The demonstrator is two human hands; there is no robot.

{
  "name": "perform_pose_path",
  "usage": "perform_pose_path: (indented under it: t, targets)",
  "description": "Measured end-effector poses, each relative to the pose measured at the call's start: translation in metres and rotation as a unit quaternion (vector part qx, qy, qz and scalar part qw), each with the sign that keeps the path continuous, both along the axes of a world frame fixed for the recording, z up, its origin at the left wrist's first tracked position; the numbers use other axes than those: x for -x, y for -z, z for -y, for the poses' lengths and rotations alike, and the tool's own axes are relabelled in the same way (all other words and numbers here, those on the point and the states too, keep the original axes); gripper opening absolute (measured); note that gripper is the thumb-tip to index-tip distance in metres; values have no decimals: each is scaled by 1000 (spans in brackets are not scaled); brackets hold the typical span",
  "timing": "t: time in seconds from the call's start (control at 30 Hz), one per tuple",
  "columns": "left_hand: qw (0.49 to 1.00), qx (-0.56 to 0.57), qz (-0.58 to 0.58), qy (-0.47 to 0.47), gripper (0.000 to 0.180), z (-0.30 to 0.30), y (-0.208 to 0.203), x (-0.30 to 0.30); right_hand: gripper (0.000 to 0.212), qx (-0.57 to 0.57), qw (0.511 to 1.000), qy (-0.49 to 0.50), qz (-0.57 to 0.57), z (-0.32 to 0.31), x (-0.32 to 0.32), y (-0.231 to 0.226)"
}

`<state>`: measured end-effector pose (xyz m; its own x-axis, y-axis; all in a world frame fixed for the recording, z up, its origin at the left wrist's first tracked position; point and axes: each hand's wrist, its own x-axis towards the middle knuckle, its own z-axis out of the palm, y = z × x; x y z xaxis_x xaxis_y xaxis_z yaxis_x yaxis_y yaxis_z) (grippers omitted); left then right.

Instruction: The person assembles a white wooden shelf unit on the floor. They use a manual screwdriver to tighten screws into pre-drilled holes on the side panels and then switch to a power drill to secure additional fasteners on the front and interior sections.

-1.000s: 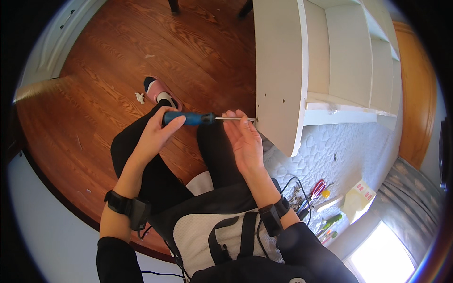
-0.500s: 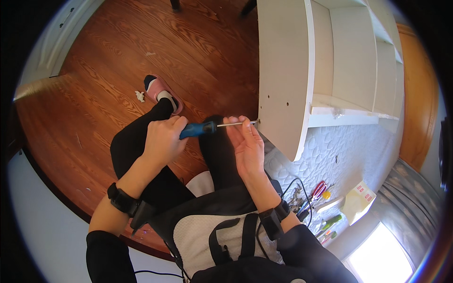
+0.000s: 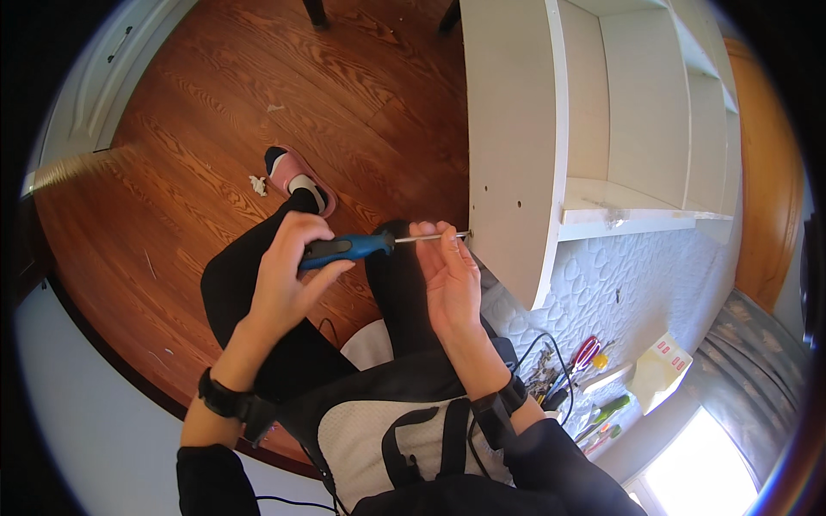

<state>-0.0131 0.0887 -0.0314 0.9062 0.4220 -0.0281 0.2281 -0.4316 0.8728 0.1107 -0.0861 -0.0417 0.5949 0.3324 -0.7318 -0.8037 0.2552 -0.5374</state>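
Note:
A screwdriver (image 3: 357, 248) with a blue and dark handle lies almost level across the middle of the view. Around the back of its handle is my left hand (image 3: 288, 271), the fingers over the top and the thumb stretched along underneath. My right hand (image 3: 452, 279) steadies the metal shaft between thumb and fingers, palm turned up. The shaft's tip meets the side panel of a white shelf unit (image 3: 512, 112), close to the panel's edge. Two small dark holes show in the panel near that spot. Whatever the tip sits in is too small to make out.
Beyond the unit's panel are open compartments, with a quilted white mattress (image 3: 594, 275) below. Red-handled scissors (image 3: 587, 351), a carton (image 3: 662, 370) and small loose items lie on it at right. My pink slipper (image 3: 297, 179) rests on the wooden floor beside a crumpled white scrap (image 3: 257, 185).
My left hand has loosened and rolled on the handle, its thumb now apart and lower. The right hand keeps its place on the shaft. The whole view has shifted slightly.

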Motion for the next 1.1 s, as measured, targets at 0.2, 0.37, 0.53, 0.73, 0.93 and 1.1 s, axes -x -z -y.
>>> perform_pose_path:
  t: [0.2, 0.37, 0.53, 0.73, 0.93, 1.1]
  targets:
    - [999, 50, -19, 7, 27, -6, -2, -5, 24, -25, 999, -28, -9, 2, -5, -1]
    - [670, 651, -338, -113, 32, -31, 9, -20, 23, -40, 995, -84, 33, 0, -1, 1]
    - [914, 334, -219, -72, 29, -4, -2, -6, 20, -34, 997, -68, 15, 2, 2, 1]
    - [994, 22, -33, 97, 30, -3, -9, -2, 22, -40, 996, -75, 15, 4, 0, 0]
    - [672, 669, -318, 2, 35, -40, -3, -26, 23, -32, 996, -84, 29, 0, -3, 1]
    - [861, 452, -231, -42, 33, -16, -8, -10, 23, -32, 997, -66, 22, 1, 1, 3]
